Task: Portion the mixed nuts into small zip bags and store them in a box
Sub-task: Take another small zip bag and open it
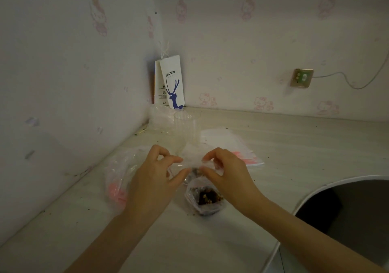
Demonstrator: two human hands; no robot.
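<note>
The small zip bag (202,206) stands on the table (305,146) between the two forearms, its lower half loaded with mixed nuts (208,197). Its clear upper part rises to the fingers.

The left hand (155,176) pinches the bag's top edge between thumb and forefinger, with the other fingers curled loosely. The right hand (226,172) pinches the same edge just beside it in the same way. The fingertips of the two hands nearly meet over the mouth of the bag.

Step in hand, as judged: working the zip strip at the mouth, most likely to close it. The frame does not show whether the strip is engaged.

Procedure:
- Hold the bag upright so that the nuts stay below the strip.
- Clear any crumbs from the track; debris is likely to prevent a seal.
- Expel excess air before the final press.
- Press the strip from the centre outward, one hand to each side.
- Check the seal by a light pull below the strip.

A pile of empty zip bags (229,144) lies just behind the hands, beside a clear plastic cup (187,129). No storage box can be identified.
</note>
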